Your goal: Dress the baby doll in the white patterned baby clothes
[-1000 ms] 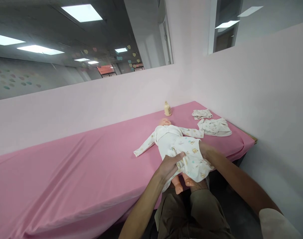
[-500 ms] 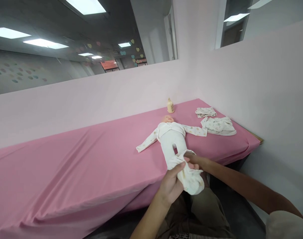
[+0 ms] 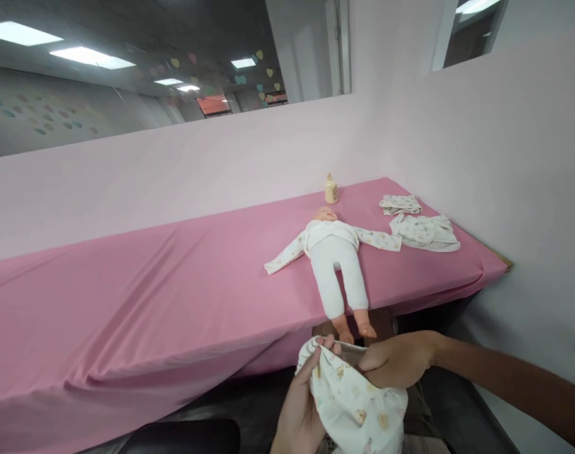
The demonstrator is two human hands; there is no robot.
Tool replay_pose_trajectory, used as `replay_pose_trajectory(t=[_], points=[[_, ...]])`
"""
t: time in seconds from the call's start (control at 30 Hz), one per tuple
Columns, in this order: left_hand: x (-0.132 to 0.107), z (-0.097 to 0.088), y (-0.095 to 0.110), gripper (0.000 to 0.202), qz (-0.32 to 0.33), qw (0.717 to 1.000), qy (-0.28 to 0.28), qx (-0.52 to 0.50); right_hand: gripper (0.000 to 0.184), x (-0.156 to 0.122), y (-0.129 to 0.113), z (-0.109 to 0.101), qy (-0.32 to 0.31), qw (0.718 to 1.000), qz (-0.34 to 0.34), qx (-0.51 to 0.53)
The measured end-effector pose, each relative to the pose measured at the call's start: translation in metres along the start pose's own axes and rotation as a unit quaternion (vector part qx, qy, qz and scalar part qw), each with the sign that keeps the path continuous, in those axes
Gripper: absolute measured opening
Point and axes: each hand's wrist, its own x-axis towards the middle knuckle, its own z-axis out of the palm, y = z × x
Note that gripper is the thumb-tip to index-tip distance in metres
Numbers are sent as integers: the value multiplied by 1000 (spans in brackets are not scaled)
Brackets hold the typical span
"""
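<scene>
You grip a printed garment (image 3: 360, 403) in your left hand (image 3: 297, 400), your right hand (image 3: 400, 362) reaching inside, its hold unclear, the garment off a doll (image 3: 337, 261) still wearing its sleeved top (image 3: 331, 231).

Single head-worn view, facing forward and down across pink table (image 3: 174, 302). Left hand (image 3: 299, 407), right hand (image 3: 396, 359) and cloth (image 3: 358, 403) closest, at bottom edge; doll (image 3: 335, 252) mid-range, wall (image 3: 221, 164) farther back. Wide shot, table cut off at left.
</scene>
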Motion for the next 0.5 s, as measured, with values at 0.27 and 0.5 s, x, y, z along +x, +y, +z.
replay_pose_trajectory(t=[0.27, 0.5], points=[[43, -36, -36, 20, -51, 995, -89, 3, 24, 2, -3, -11, 90, 985, 7, -145], [44, -18, -34, 23, 13, 993, -115, -28, 23, 30, 1, -15, 254, 944, 20, -208]])
